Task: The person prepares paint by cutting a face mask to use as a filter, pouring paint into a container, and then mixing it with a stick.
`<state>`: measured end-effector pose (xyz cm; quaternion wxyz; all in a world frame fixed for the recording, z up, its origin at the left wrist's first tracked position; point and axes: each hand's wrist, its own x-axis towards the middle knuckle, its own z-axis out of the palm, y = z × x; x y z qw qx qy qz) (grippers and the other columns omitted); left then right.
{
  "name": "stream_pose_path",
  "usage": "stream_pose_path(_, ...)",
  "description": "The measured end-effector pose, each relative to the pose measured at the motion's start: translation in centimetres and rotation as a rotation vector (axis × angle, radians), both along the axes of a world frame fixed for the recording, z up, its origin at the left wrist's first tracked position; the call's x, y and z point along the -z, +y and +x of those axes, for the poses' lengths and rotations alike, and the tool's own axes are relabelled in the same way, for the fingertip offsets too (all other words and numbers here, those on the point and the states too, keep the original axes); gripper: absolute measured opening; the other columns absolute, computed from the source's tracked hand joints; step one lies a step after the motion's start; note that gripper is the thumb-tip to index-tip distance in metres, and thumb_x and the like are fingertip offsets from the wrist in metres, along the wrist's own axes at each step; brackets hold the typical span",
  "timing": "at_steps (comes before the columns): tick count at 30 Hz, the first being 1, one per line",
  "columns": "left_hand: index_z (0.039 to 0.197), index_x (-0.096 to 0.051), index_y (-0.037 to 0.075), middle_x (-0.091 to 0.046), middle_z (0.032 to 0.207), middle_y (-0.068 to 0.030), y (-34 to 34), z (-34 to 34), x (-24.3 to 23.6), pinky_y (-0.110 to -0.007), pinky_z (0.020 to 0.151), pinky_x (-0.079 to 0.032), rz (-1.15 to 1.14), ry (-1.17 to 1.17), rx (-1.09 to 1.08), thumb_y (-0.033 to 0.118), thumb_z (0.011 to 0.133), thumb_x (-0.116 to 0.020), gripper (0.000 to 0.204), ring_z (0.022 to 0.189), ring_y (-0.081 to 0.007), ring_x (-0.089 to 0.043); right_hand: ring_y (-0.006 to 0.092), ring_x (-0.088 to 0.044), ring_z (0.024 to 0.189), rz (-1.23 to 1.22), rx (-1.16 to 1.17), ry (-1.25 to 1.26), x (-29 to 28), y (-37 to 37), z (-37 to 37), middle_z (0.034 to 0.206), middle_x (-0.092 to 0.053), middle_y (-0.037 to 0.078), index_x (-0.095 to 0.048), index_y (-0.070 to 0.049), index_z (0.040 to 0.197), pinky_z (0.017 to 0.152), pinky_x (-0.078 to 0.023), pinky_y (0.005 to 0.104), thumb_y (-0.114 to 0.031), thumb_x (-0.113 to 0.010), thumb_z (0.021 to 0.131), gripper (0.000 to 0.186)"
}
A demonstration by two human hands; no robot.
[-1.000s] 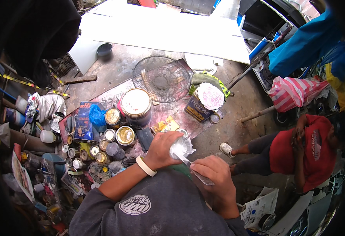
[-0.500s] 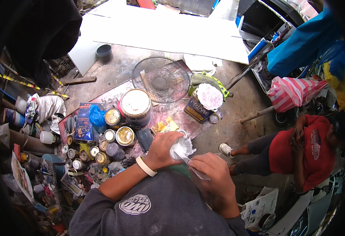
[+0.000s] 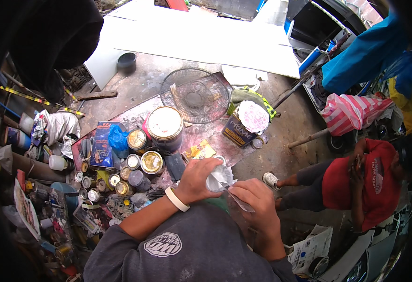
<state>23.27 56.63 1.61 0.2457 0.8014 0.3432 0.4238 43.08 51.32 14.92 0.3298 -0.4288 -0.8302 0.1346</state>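
My left hand [image 3: 193, 182], with a pale band at its wrist, is closed around a small whitish cup [image 3: 214, 182]. White stuff lies inside the cup and along its ragged rim. In my right hand [image 3: 257, 199] is a thin flat putty knife [image 3: 241, 203], pinched between thumb and fingers. One end of the putty knife reaches the cup's right side; the other sticks out below my fingers. Whether its tip is inside the cup or only at the rim, I cannot tell.
Several paint cans [image 3: 152, 162] crowd the table to the left, below a large lidded can [image 3: 165, 123]. Beyond lie a black fan guard [image 3: 194, 95] and a dark square tin [image 3: 238, 131] with a whitish cover. At right sits a person in a red shirt [image 3: 356, 185].
The putty knife has shifted slightly at the cup's right side, and its end there shows less white. Both hands keep their hold. The whole view has moved a little.
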Motion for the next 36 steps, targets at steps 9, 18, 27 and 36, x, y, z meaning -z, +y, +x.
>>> stream_pose_path(9,0.143,-0.052,0.010,-0.063,0.136,-0.0082,-0.1,-0.2,0.1,-0.042,0.101,-0.043,-0.043,0.017,0.017,0.031,0.060,-0.095,0.096,0.126,-0.0254,-0.061,0.0244,-0.069,0.087,-0.003,-0.057,-0.072,0.2,-0.3,0.3,0.102,-0.071,0.005,-0.073,-0.009,0.105,0.072,-0.053,0.0376,-0.009,-0.079,0.074,0.031)
stream_pose_path(18,0.142,-0.052,0.009,-0.064,0.134,-0.0086,0.0,0.0,0.1,-0.042,0.100,-0.044,-0.005,-0.002,0.013,0.033,0.061,-0.095,0.095,0.125,-0.0258,-0.062,0.0278,-0.070,0.085,-0.007,-0.080,-0.080,0.0,0.2,0.1,0.102,-0.074,0.007,-0.073,-0.007,0.104,0.071,-0.053,0.0392,-0.009,-0.082,0.071,0.034)
stream_pose_path(27,0.141,-0.053,0.009,-0.064,0.134,-0.0095,0.1,-0.2,-0.1,-0.042,0.099,-0.045,-0.022,0.020,0.001,0.038,0.063,-0.094,0.093,0.125,-0.0262,-0.062,0.0225,-0.068,0.086,-0.028,-0.087,-0.081,-1.9,-1.1,0.5,0.102,-0.071,0.002,-0.073,-0.011,0.104,0.070,-0.052,0.0365,-0.012,-0.078,0.074,0.030)
stream_pose_path(36,0.143,-0.051,0.009,-0.064,0.136,-0.0097,0.1,-0.2,0.0,-0.042,0.100,-0.045,-0.015,0.015,0.012,0.033,0.059,-0.096,0.098,0.125,-0.0272,-0.061,0.0289,-0.070,0.082,0.004,-0.020,0.027,-0.1,0.1,-0.1,0.098,-0.073,0.010,-0.073,-0.005,0.103,0.069,-0.054,0.0376,-0.002,-0.083,0.073,0.032)
